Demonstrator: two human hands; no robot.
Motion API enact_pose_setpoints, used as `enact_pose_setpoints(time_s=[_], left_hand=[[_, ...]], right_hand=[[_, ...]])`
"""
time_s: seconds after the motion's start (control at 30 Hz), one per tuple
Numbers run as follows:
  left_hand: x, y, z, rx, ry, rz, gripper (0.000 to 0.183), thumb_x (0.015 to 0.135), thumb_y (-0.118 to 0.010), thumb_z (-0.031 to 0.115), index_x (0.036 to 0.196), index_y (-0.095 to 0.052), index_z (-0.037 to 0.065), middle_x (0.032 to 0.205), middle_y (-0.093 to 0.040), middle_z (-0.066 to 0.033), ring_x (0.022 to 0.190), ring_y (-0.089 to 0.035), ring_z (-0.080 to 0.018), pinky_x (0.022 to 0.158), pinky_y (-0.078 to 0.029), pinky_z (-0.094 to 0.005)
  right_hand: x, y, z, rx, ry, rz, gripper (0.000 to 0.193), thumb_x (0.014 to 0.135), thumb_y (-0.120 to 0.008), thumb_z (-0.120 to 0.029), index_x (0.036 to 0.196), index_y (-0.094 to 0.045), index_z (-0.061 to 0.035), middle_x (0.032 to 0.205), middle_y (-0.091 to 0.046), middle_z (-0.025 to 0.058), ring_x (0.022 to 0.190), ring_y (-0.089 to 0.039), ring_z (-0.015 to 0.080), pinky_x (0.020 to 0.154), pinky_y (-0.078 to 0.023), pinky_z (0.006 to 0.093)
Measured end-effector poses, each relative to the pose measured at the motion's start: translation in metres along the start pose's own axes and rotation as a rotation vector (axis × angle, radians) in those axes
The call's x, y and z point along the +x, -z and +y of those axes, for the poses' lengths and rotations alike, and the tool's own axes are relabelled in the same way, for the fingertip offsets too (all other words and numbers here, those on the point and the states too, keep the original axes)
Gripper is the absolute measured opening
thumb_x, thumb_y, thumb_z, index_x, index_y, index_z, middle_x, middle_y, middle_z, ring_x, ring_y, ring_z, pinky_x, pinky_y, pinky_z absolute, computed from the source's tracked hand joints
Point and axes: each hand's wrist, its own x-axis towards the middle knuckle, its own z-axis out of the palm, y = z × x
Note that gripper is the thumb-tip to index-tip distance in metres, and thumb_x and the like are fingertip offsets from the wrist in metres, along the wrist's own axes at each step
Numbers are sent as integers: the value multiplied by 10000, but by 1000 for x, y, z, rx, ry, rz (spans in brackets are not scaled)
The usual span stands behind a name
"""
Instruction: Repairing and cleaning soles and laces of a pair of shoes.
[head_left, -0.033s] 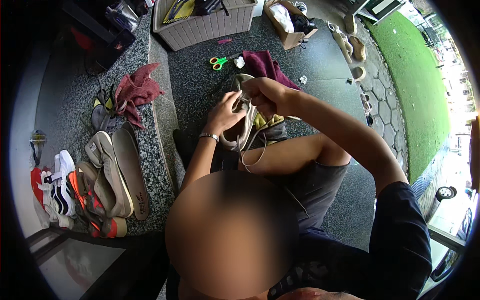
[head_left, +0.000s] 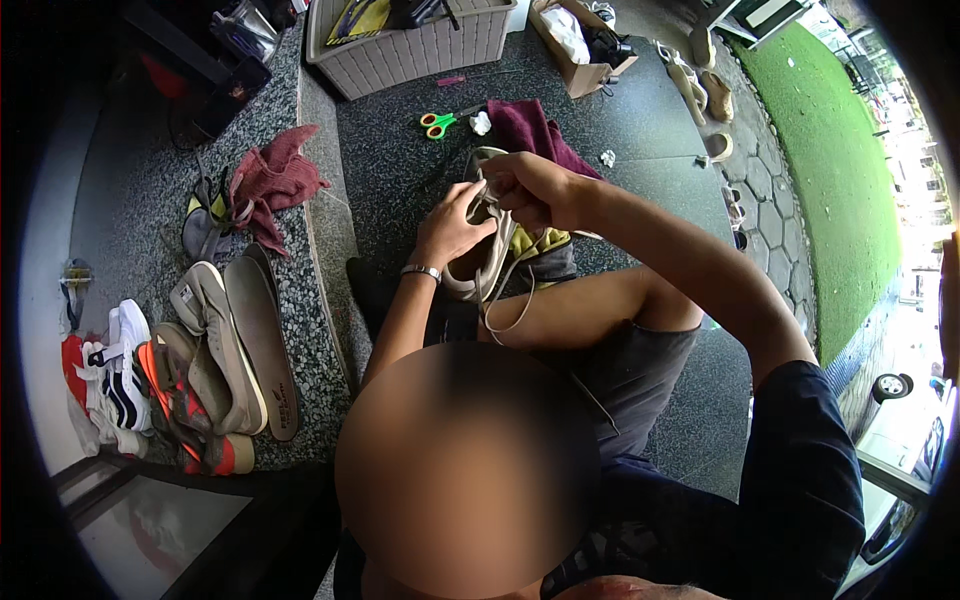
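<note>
Hardly anything has moved since before. The left hand [head_left: 450, 228] has its grip on the shoe [head_left: 490, 265], near the bent leg [head_left: 585, 305]. The right hand [head_left: 538, 190] curls by the shoe's front; I can't tell what it grips. Scissors [head_left: 445, 122] lie beyond.

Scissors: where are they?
In the head view, the green-handled scissors lie just left of upper centre, on speckled stone, beside a crumpled white scrap, beyond the sneaker.
</note>
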Motion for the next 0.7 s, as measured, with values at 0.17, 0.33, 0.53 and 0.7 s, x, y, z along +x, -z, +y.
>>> enact_pose_setpoints(time_s=[0.17, 0.33, 0.53, 0.7], left_hand=[[4, 0, 19, 132, 109, 66, 668, 753, -838, 433, 1285, -615, 97, 1284, -636, -45, 1083, -681, -308, 882, -571, -437], [4, 2, 38, 214, 182, 36, 610, 753, -840, 440, 1221, -628, 110, 1323, -617, -16, 1059, -695, -302, 866, -580, -443], [1, 0, 32, 241, 158, 50, 658, 757, -849, 415, 1295, -604, 126, 1353, -602, -8, 1063, -699, -310, 870, -587, -442], [5, -5, 33, 280, 160, 13, 599, 806, -822, 359, 1316, -600, 138, 1382, -595, -30, 1072, -696, -324, 866, -589, -436]], right_hand=[[1, -19, -11, -61, 4, -37, 492, 1041, -468, -488, 656, -338, -211, 547, -254, -91, 402, -154, 56, 393, -110, 251], [-4, -17, -18, -94, -5, -65, 456, 1066, -420, -420, 677, -351, -194, 552, -259, -93, 407, -175, 39, 391, -127, 244], [-19, -24, -18, -130, 24, -28, 408, 1062, -398, -326, 676, -352, -203, 554, -277, -97, 418, -177, 37, 398, -131, 249], [-21, -15, -18, -184, 64, -32, 376, 1041, -417, -290, 679, -367, -204, 556, -310, -97, 430, -203, 37, 401, -139, 257]])
